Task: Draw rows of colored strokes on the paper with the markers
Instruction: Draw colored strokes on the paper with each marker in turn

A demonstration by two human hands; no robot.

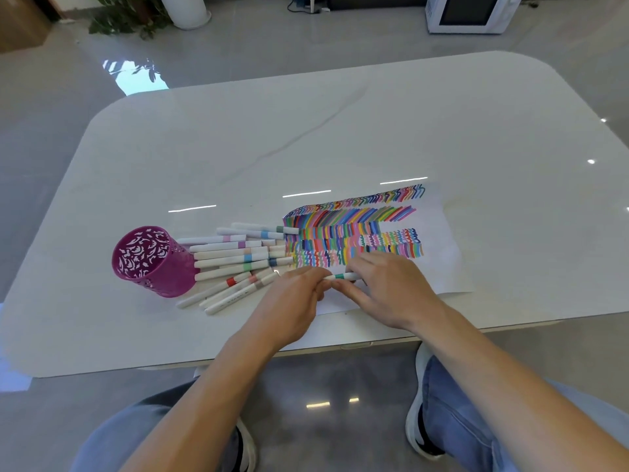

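Note:
A white sheet of paper [442, 253] lies on the table, covered with several rows of colored strokes. Both hands hold one white marker with a green band [341, 276] level over the paper's near left part. My left hand [292, 308] pinches its left end and my right hand [388, 287] grips its right end. A loose pile of white markers [235, 264] with colored bands lies left of the paper.
A purple perforated pen cup [149, 262] stands at the left end of the marker pile. The white table [306, 131] has a rounded near edge close to my knees. A white appliance [469, 11] and a potted plant [129, 15] are on the floor beyond.

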